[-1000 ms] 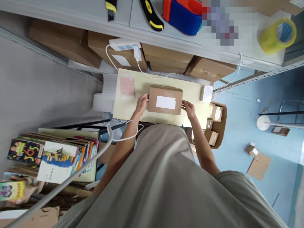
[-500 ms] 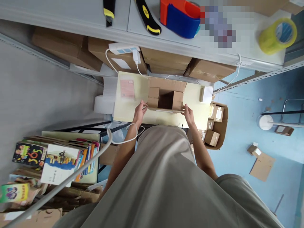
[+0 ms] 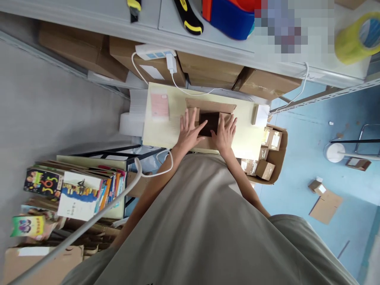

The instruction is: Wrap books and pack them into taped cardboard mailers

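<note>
A small brown cardboard box sits on the pale yellow tabletop right before me, its top partly open and a dark gap showing between two side flaps. My left hand lies with spread fingers over the left flap and the near side. On the right flap rests my right hand, its fingers also apart. Both thumbs point inward at the gap. The near flap is largely hidden under my hands; the far flap stands up behind them.
Left on the tabletop is a pink sheet; right, a white box. A shelf above bears a cutter, a blue tape dispenser and yellow tape. A carton of small boxes stands right, books left.
Both hands have moved from the near flap's outer corners inward and up onto the box's side flaps. The near flap has swung down toward me. The camera view has shifted slightly.
</note>
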Demonstrator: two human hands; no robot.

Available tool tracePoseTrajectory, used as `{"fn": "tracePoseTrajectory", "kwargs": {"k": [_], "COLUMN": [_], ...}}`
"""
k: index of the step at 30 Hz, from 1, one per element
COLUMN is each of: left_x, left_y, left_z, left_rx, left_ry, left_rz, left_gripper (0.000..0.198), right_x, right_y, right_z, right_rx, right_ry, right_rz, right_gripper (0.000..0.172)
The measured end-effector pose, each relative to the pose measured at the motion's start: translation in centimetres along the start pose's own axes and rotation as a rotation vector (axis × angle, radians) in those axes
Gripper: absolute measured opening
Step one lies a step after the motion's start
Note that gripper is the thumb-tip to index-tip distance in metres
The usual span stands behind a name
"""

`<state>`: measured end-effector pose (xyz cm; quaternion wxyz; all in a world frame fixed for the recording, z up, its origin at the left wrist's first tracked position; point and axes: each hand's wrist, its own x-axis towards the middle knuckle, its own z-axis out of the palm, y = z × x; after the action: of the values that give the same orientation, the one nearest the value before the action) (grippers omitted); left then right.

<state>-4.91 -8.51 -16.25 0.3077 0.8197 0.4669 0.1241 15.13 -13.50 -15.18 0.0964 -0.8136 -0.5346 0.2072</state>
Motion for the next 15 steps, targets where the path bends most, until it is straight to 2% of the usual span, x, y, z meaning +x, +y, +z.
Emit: {"fn": "tracePoseTrajectory", "kwargs": {"k": [2,4,7,11,15], "left_x": [0.9,1.4,0.8,-1.1,-1.8], "left_y": [0.6,0.9,0.9,-0.3,-2.4], "left_z": [0.0,-0.2,-1.3,-3.3,-3.8], "left_rx": [0.022,0.042,0.065,0.07,0.017], "left_ry": [-0.032,-0.033,-0.02,0.043,0.114], "left_rz": [0.034,0.032,0.022,-0.081,-0.189], "left_gripper": [0.072,0.059,0.068,0.092,0.095], "right_x": [0.0,0.1,-0.1,-0.4,-0.1], "right_y": [-0.5,-0.3,1.4,5.7,9.2], "right_z": [0.3,0.2,-0.5,-2.1,-2.6], "right_rx": [-0.017,-0.004,0.058,0.196,0.28], "right_ry": [-0.007,-0.026,-0.027,0.057,0.124], "right_rz": [-0.041,-0.066,-0.12,-0.13,-0.078], "right_gripper": [0.078,0.079,0.078,0.061,0.057]}}
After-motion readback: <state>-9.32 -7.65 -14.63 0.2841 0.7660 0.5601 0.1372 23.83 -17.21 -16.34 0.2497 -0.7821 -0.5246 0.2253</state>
